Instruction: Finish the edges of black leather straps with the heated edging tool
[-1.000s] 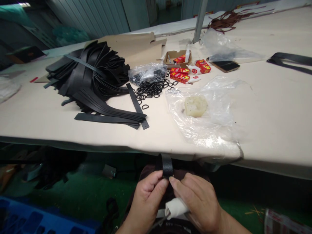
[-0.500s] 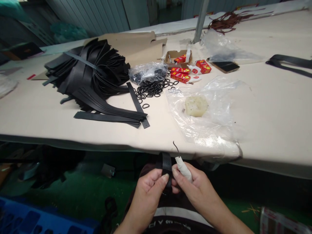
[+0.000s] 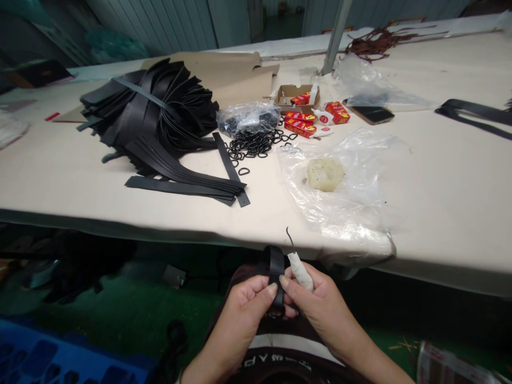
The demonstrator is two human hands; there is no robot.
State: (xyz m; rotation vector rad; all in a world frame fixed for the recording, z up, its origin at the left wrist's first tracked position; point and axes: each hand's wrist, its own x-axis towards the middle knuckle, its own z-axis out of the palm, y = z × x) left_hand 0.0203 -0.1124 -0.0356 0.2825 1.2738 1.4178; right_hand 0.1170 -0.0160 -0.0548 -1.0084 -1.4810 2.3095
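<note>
Below the table's near edge, both hands meet on a short black leather strap loop [image 3: 276, 266]. My left hand [image 3: 244, 305] pinches the strap between thumb and fingers. My right hand [image 3: 316, 304] touches the strap with its fingertips and holds a white cloth-wrapped tool [image 3: 301, 270] with a thin dark hooked tip [image 3: 289, 238] pointing up. A pile of black leather straps [image 3: 160, 122] lies on the cream table [image 3: 60, 176], with loose black metal rings [image 3: 256, 145] beside it.
A clear plastic sheet [image 3: 352, 192] with a pale yellowish lump [image 3: 325, 173] lies at the table's near edge. Red boxes [image 3: 298, 125], a small carton [image 3: 296, 93], a phone [image 3: 370, 113], a bag of rings [image 3: 248, 116] and brown cardboard sit further back. A blue crate [image 3: 60, 362] stands on the green floor.
My right hand turned the cloth-wrapped tool from low under the palm up beside the strap, its hooked tip now pointing upward. Both hands have stayed on the strap.
</note>
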